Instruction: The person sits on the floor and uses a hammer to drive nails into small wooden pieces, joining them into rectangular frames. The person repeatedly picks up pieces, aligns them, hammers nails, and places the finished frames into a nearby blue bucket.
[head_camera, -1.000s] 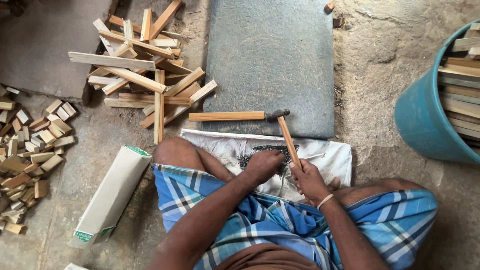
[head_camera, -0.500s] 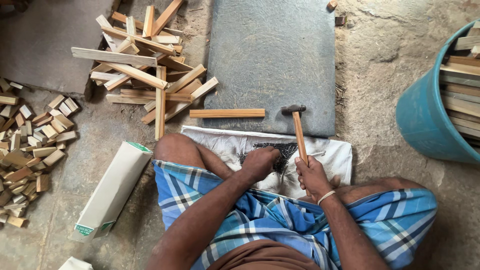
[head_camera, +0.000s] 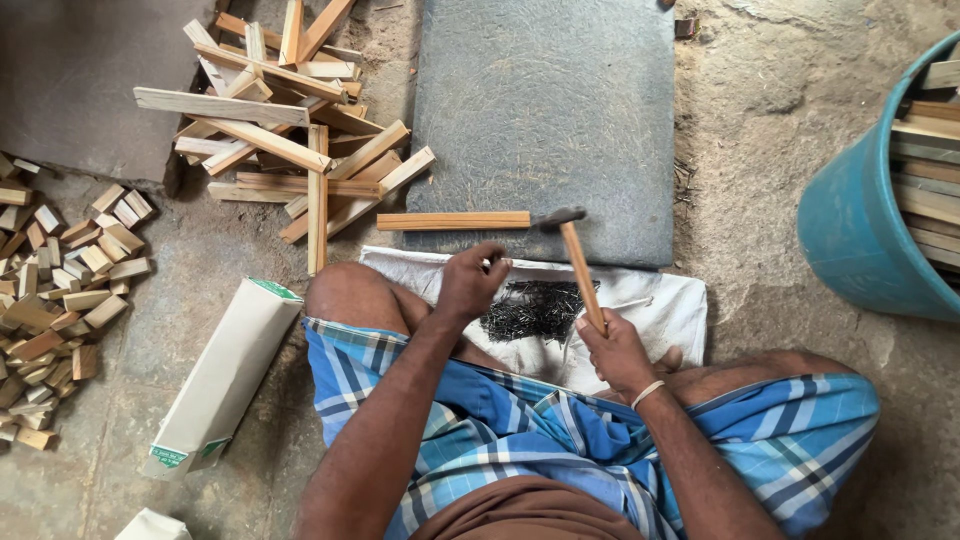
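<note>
My left hand (head_camera: 470, 282) hovers over the near edge of a white cloth (head_camera: 665, 310), its fingers pinched shut on what looks like a small nail. A dark heap of nails (head_camera: 532, 308) lies on the cloth just to its right. In my right hand (head_camera: 612, 350) is the wooden handle of a hammer (head_camera: 578, 262). The hammer's head rests by the right end of a thin wooden strip (head_camera: 455, 220), which lies along the near edge of a grey stone slab (head_camera: 545, 110).
A loose pile of wooden strips (head_camera: 280, 130) lies left of the slab. Small wooden blocks (head_camera: 60, 290) are heaped at far left. A pale long carton (head_camera: 225, 380) lies by my left knee. A blue tub (head_camera: 860, 220) with wood strips stands at right.
My left hand has lifted off the nail heap and moved left toward the strip. The hammer head has swung from the slab back to the strip's right end.
</note>
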